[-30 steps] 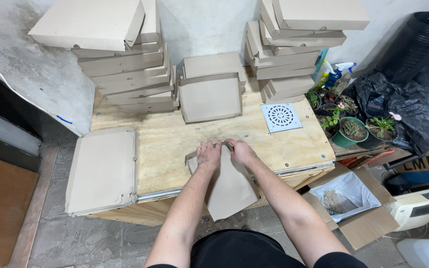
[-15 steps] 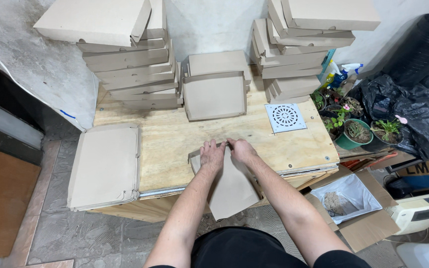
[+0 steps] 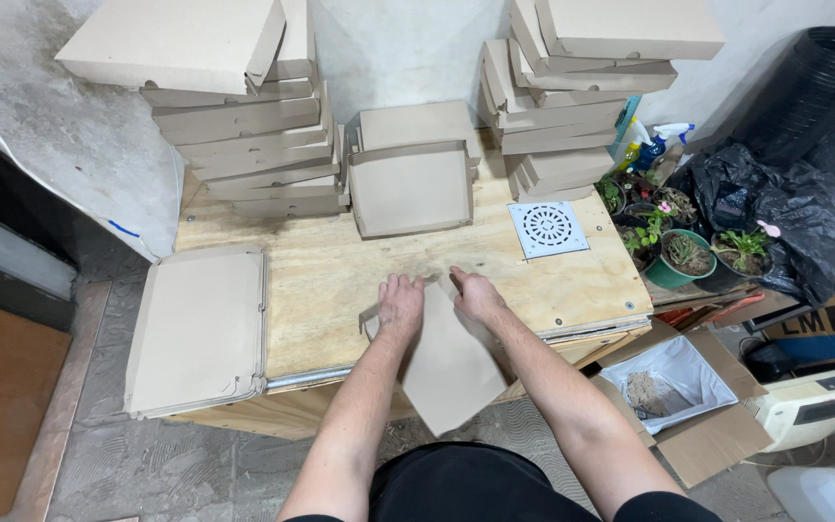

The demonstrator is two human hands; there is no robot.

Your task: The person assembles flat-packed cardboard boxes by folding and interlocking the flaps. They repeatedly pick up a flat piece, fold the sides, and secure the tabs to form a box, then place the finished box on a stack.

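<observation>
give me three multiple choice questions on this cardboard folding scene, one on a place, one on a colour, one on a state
1. Where does the square drain grate lie?
A. on the plywood tabletop, in front of the right stack of boxes
B. on the floor
C. inside the open box

2. What colour is the drain grate?
A. black
B. white
C. green

3. How is the cardboard sheet under the hands placed?
A. standing upright against the wall
B. closed up as a finished box
C. flat, with its near end past the table edge

Answers:
1. A, it sits on the wood just before the right stack.
2. B, it is white against the brown wood.
3. C, the left hand and right hand press its far end while the rest overhangs.
</observation>
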